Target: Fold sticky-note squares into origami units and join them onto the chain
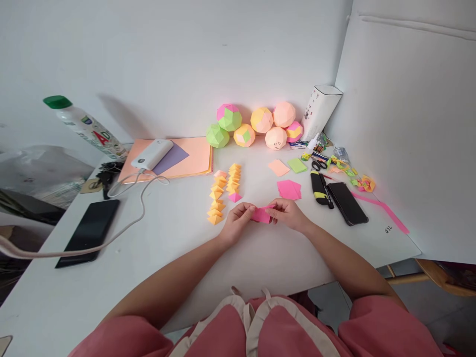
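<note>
A pink paper piece (262,215) is stretched between my two hands above the white table. My left hand (240,218) pinches its left end, thumb on top. At the other end my right hand (288,214) grips it between thumb and fingers. Just beyond my right hand lies a stack of pink paper squares (289,189). Left of my hands stand two rows of folded paper units, the near one orange (215,210) and the far one orange (234,177), with a pink folded unit (235,197) at its near end.
Several paper balls (275,138) line the wall. Peach slips (278,167) and green slips (297,165) lie behind the pink stack. To the right are a utility knife (319,187), scissors (320,164) and a black phone (347,203). A power bank (152,154) and its cable occupy the left.
</note>
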A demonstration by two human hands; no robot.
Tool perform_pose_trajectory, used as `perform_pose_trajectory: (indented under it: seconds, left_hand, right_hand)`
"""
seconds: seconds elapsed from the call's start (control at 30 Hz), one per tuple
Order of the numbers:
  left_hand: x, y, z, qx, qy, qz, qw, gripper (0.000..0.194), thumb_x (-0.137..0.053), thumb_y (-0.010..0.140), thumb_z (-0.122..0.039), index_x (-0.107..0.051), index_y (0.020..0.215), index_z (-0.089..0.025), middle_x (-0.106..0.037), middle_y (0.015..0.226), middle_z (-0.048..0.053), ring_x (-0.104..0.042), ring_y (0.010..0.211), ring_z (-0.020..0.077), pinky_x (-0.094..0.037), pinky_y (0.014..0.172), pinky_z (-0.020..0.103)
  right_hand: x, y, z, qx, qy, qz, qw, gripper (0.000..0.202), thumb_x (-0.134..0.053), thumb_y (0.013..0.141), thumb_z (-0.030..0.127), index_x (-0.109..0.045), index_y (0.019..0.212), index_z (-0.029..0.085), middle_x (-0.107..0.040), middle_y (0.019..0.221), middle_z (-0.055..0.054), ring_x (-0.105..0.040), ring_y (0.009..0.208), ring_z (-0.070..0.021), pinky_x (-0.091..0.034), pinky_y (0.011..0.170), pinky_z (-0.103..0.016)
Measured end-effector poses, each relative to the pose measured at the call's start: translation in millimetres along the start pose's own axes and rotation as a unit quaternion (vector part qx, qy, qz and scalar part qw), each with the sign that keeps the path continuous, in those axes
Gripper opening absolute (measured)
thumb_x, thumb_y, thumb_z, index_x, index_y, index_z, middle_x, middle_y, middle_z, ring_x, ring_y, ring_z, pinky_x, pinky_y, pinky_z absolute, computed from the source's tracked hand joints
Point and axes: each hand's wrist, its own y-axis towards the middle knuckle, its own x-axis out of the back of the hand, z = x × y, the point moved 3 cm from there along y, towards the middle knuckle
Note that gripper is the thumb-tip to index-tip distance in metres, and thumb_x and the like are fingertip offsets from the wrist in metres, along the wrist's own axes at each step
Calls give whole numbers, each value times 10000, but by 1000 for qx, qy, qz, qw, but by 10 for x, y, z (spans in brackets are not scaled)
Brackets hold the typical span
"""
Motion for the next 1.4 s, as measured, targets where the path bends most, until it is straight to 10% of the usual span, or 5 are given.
perform_pose_trajectory:
  seconds: [0.3, 0.53, 1.4]
  left_hand:
    - [22, 59, 23, 4, -56, -3, 998, 197, -736, 667, -257, -625, 801, -165, -630, 779, 7, -573, 727, 112, -458, 723, 277]
    - [-29, 22, 75, -3, 3, 114, 993, 355, -719, 693, -246, -603, 1025, -198, -616, 971, 48, -589, 825, 148, -472, 741, 305]
    - [-30, 17, 5, -62, 25, 32, 997, 482, -644, 764, -296, -394, 1174, -244, -462, 785, -43, -603, 647, 108, -504, 649, 305]
  right_hand:
    - [18, -1, -48, -38, -17, 9, 999, 280, -635, 732, 383, -502, 627, 160, -476, 544, 46, -449, 490, -77, -350, 476, -214]
    - [-43, -10, -37, -51, -19, 59, 997, 305, -614, 749, 377, -466, 589, 164, -421, 541, 54, -395, 482, -66, -319, 456, -204]
    - [42, 43, -53, -32, 48, 8, 998, 263, -715, 676, 362, -597, 769, 146, -599, 685, -5, -544, 581, -99, -470, 549, -239]
